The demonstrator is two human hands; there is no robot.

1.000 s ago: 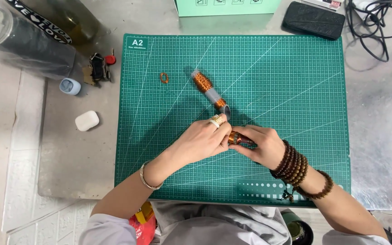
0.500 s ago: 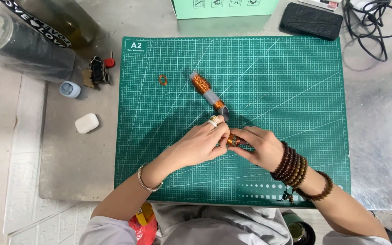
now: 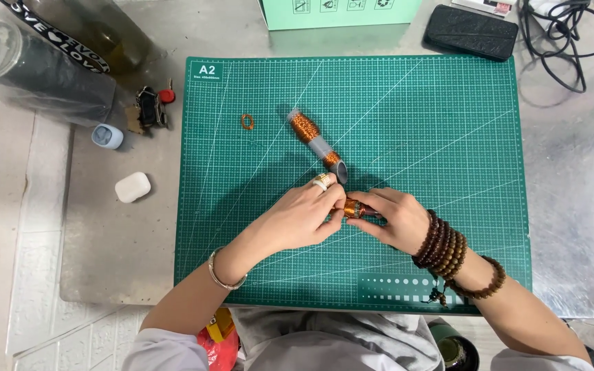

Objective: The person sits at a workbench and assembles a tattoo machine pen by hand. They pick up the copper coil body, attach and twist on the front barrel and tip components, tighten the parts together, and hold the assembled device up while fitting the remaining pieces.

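Observation:
Over the green cutting mat (image 3: pixel 434 137), my left hand (image 3: pixel 300 216) and my right hand (image 3: pixel 397 218) meet on a small coil of copper wire (image 3: pixel 353 208), both pinching it between the fingertips. My left hand wears a ring and a thin bangle; my right wrist carries dark wooden bead bracelets. Just above the hands lies a grey tube wound with copper wire (image 3: pixel 316 143), tilted diagonally on the mat. A small copper wire ring (image 3: pixel 247 121) rests on the mat further left.
Left of the mat sit a white earbud case (image 3: pixel 133 187), a small blue cap (image 3: pixel 107 136), a black clip (image 3: pixel 150 110) and dark bottles in plastic (image 3: pixel 49 62). A mint box (image 3: pixel 338 12), black case (image 3: pixel 471 31) and black cables (image 3: pixel 562 41) line the far edge.
The hands stay together on the small coil with only slight finger shifts. The tube and the wire ring have not moved.

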